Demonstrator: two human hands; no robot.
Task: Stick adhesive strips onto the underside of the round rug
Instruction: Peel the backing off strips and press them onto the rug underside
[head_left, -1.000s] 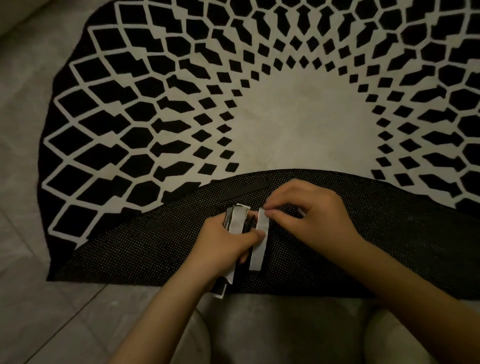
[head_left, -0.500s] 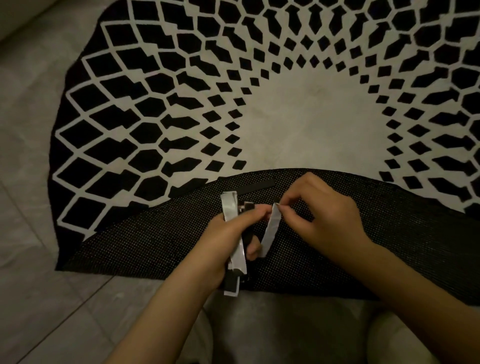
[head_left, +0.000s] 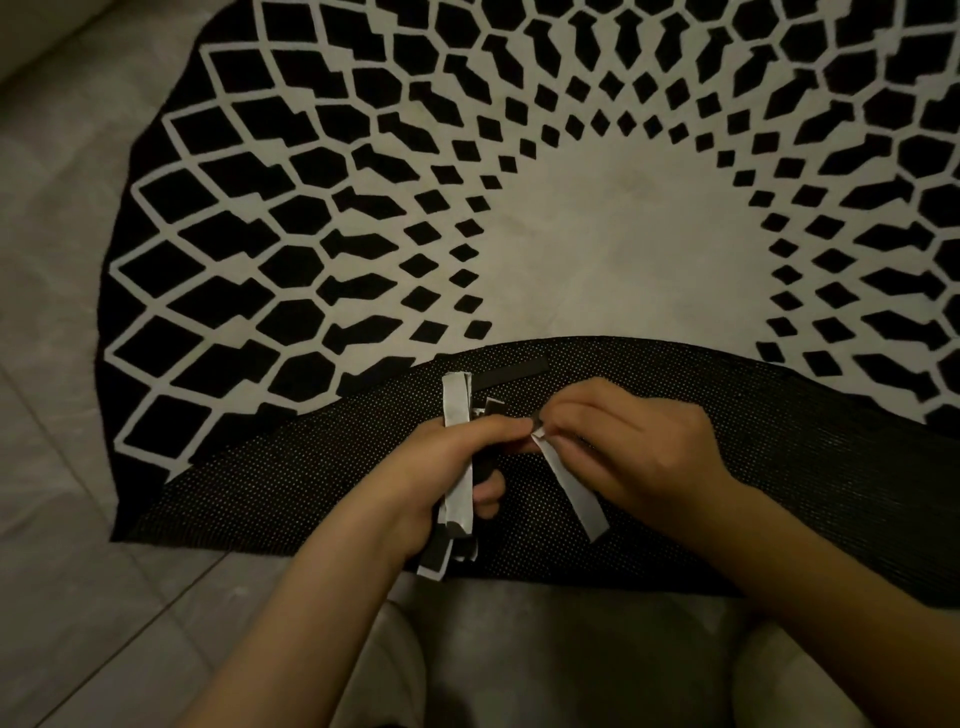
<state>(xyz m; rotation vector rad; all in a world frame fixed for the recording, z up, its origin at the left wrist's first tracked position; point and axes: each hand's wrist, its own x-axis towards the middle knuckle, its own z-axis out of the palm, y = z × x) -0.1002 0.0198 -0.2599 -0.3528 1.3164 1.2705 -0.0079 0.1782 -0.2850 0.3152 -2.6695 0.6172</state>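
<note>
The right hand (head_left: 631, 447) pinched the top end of a loose white strip (head_left: 571, 488) between thumb and fingertips, its knuckles raised and its wrist running off toward the near right. The strip hung slanting down from that pinch, its lower end free above the folded-back underside of the rug (head_left: 779, 467). The left hand (head_left: 431, 483) was curled round a bundle of further strips (head_left: 457, 462), white faces and dark faces mixed, which stuck out above the fist and below it toward the rug's near edge. Its thumb and forefinger reached across to meet the right hand's fingertips at the same strip end, so the two hands were joined at one point.

This looked like the separating of backing from adhesive at the strip's tip, though the layers themselves were too small to tell apart. To do it well, the pinch should stay at the very corner and pull slowly along the strip's length, keeping the sticky face from folding on itself or touching the bundle.

One dark strip (head_left: 511, 370) already lay flat on the underside close to the edge of the fold, just beyond the hands. Beyond that edge the round rug (head_left: 597, 234) showed its black-and-white patterned face, spread on a pale tiled floor (head_left: 57, 338).
</note>
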